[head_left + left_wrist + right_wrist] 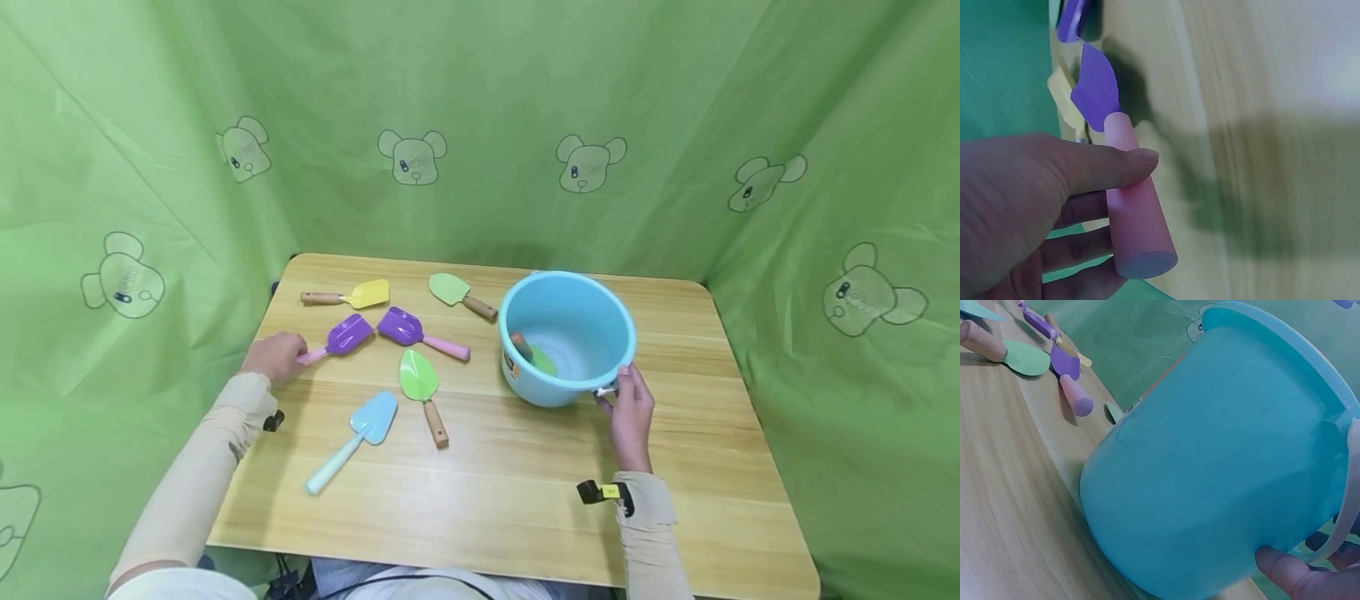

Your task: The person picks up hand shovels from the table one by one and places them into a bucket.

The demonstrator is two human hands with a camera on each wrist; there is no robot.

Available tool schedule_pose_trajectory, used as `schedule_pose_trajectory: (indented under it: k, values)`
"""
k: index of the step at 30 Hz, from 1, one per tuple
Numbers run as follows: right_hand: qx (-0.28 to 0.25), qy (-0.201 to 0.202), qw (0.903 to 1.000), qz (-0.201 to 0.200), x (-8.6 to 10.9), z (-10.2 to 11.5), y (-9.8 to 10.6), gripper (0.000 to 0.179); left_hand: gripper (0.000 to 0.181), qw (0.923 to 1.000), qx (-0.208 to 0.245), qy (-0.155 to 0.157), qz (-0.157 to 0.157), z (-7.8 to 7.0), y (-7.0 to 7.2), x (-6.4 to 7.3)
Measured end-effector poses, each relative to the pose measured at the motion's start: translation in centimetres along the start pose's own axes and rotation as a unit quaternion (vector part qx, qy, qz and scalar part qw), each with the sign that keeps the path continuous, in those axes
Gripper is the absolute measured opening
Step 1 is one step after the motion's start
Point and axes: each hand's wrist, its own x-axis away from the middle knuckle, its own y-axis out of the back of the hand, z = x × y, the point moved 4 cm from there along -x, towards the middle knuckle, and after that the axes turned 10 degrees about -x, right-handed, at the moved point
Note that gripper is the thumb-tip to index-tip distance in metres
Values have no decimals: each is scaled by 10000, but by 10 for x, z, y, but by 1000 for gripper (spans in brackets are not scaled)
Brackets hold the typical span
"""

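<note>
At the table's left side my left hand point(276, 357) grips the pink handle of a purple toy shovel point(349, 333). In the left wrist view the thumb lies across that handle, with fingers curled behind it and the purple blade point(1097, 87) pointing away. My right hand point(632, 412) holds the light blue bucket point(551, 393) at its right side, just under the rim. The right wrist view shows the thumb against the bucket wall point(1210, 456), with fingers by the white carrying handle point(1349, 494). A green trowel point(542, 360) with a brown handle lies inside the bucket.
Around the table's left and middle lie a yellow shovel point(369, 294), a second purple shovel point(403, 327), a pale green trowel point(449, 288), a bright green trowel point(417, 377) and a blue trowel point(374, 417). A green curtain point(495, 100) surrounds the wooden table point(525, 500).
</note>
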Motion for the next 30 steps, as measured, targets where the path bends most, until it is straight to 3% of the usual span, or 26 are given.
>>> schedule_pose_trajectory:
  k: [5,11,18,30]
  values:
    - [4,-35,10000,56,1,1,0,48,18,9994,59,-285,-169,-12,8,-3]
    - [20,-45,10000,68,1,0,0,49,17,9979,-204,-544,-287,-32,26,-2]
    - [60,-16,10000,31,1,1,1,49,19,9967,-288,-669,-356,-51,39,-2]
    - [151,-9,9999,19,2,1,0,49,20,9945,-254,-900,-462,-72,56,-4]
